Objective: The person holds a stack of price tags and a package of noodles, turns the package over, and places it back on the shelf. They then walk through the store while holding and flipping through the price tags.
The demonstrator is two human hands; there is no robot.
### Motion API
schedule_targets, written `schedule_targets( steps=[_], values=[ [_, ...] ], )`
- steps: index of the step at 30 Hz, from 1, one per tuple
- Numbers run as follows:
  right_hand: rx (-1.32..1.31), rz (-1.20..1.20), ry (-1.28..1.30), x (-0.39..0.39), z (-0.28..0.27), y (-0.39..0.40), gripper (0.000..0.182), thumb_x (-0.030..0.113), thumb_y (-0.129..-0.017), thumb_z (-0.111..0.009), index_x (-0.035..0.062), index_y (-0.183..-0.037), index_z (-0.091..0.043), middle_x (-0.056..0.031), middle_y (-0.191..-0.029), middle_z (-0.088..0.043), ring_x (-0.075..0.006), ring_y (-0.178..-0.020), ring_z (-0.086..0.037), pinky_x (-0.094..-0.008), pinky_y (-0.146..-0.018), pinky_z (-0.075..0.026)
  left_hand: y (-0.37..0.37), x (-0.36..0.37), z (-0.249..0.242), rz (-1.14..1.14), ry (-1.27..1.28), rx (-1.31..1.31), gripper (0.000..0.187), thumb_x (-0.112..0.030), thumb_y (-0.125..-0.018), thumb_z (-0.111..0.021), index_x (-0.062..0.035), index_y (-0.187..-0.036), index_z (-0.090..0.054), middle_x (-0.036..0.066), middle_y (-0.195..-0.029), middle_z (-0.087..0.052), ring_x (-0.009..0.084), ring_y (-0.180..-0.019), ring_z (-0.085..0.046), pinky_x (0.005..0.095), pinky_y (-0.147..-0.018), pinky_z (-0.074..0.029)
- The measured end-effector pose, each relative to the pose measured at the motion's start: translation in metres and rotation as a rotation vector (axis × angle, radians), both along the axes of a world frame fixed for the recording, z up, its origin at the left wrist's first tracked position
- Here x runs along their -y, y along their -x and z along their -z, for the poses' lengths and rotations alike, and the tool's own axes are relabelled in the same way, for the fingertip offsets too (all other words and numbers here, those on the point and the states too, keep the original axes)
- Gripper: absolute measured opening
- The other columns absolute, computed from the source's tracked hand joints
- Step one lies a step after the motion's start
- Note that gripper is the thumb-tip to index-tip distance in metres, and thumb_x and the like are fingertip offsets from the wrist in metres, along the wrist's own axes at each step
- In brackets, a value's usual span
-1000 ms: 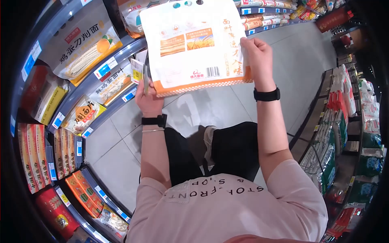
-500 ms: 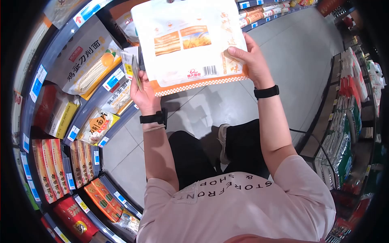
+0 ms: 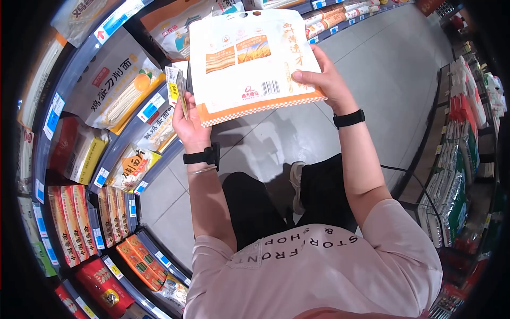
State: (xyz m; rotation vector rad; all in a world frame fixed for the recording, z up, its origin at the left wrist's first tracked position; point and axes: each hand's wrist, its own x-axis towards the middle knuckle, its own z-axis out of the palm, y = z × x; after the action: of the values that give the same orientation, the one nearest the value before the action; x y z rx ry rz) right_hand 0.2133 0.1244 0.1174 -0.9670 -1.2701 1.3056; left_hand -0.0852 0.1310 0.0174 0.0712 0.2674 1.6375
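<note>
A white and orange food package (image 3: 239, 74) is held up in front of the body, its barcode and printed pictures facing the camera. My right hand (image 3: 325, 80) grips its right edge, with the thumb on the front face. At the package's lower left is my left hand (image 3: 190, 119), its fingers closed on a thin stack of price tags (image 3: 181, 90), one showing a yellow label. The tags are close to the package's left edge; whether that hand also touches the package cannot be told.
Shelves (image 3: 114, 159) on the left hold noodle bags (image 3: 119, 85), upright boxes (image 3: 74, 223) and red packs (image 3: 103, 284). More shelves (image 3: 425, 143) with bagged goods stand on the right. Grey tiled floor (image 3: 366, 58) lies between, and a black cable (image 3: 425, 191) hangs near the right elbow.
The package has moved slightly down and tilted, and its print is clearer. The shelves on the left have shifted a little to the right in view. Both hands keep their hold.
</note>
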Motion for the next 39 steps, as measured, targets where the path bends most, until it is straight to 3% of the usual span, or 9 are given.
schedule_targets(
  steps=[1,3,5,28,31,33,39],
  values=[
    [0.001,0.000,0.000,-0.001,0.001,-0.001,0.058,0.011,-0.069,-0.076,0.0038,-0.117,-0.046,-0.0063,-0.108,-0.058,-0.0139,-0.100,-0.056,-0.0277,-0.087,-0.044,-0.001,0.001,-0.002,0.002,0.001,0.006,0.024,-0.019,-0.093,-0.040,0.0009,-0.092,-0.054,0.008,-0.081,-0.057,0.0182,-0.081,-0.056,0.0314,-0.080,-0.046],
    [0.017,-0.023,0.012,-0.002,0.003,-0.004,0.073,0.011,-0.069,-0.075,0.0004,-0.130,-0.037,-0.0109,-0.117,-0.055,-0.0172,-0.106,-0.055,-0.0300,-0.090,-0.045,-0.004,0.003,-0.002,0.001,0.003,0.014,0.024,-0.019,-0.093,-0.040,0.0009,-0.092,-0.054,0.008,-0.081,-0.056,0.0182,-0.081,-0.056,0.0317,-0.080,-0.046],
    [0.020,-0.019,0.017,-0.003,0.003,-0.004,0.073,0.011,-0.069,-0.075,0.0002,-0.131,-0.037,-0.0110,-0.117,-0.055,-0.0172,-0.106,-0.056,-0.0299,-0.090,-0.045,-0.004,0.003,-0.002,0.005,-0.010,-0.001,0.022,-0.016,-0.093,-0.044,0.0017,-0.093,-0.058,0.007,-0.081,-0.062,0.0159,-0.079,-0.058,0.0315,-0.079,-0.049],
    [0.028,-0.015,0.042,-0.010,0.008,-0.008,0.076,0.011,-0.067,-0.075,-0.0001,-0.131,-0.035,-0.0111,-0.117,-0.054,-0.0181,-0.108,-0.055,-0.0311,-0.092,-0.044,-0.010,-0.002,0.001,-0.028,-0.023,-0.013,0.021,-0.015,-0.092,-0.044,0.0026,-0.095,-0.055,0.008,-0.083,-0.058,0.0157,-0.080,-0.055,0.0299,-0.080,-0.047],
    [-0.008,0.001,0.023,-0.010,0.008,-0.007,0.064,0.009,-0.067,-0.076,0.0018,-0.122,-0.042,-0.0085,-0.109,-0.058,-0.0149,-0.100,-0.056,-0.0282,-0.086,-0.046,-0.011,-0.002,0.000,-0.022,-0.033,-0.007,0.021,-0.014,-0.093,-0.045,0.0028,-0.097,-0.056,0.007,-0.084,-0.060,0.0146,-0.079,-0.054,0.0305,-0.080,-0.047],
    [0.024,-0.025,0.039,-0.010,0.007,-0.008,0.077,0.011,-0.067,-0.075,-0.0005,-0.131,-0.035,-0.0115,-0.118,-0.054,-0.0184,-0.108,-0.054,-0.0312,-0.092,-0.044,-0.011,-0.001,-0.001,-0.022,-0.029,-0.005,0.021,-0.014,-0.093,-0.045,0.0027,-0.098,-0.056,0.007,-0.084,-0.060,0.0146,-0.079,-0.054,0.0305,-0.079,-0.047],
    [0.009,-0.032,0.041,-0.008,0.004,-0.006,0.077,0.012,-0.067,-0.075,-0.0008,-0.131,-0.035,-0.0112,-0.118,-0.054,-0.0181,-0.108,-0.054,-0.0307,-0.093,-0.043,-0.008,0.001,-0.001,-0.015,-0.021,0.022,0.022,-0.017,-0.093,-0.043,0.0024,-0.093,-0.054,0.008,-0.083,-0.056,0.0179,-0.082,-0.055,0.0305,-0.081,-0.046]
  ],
)
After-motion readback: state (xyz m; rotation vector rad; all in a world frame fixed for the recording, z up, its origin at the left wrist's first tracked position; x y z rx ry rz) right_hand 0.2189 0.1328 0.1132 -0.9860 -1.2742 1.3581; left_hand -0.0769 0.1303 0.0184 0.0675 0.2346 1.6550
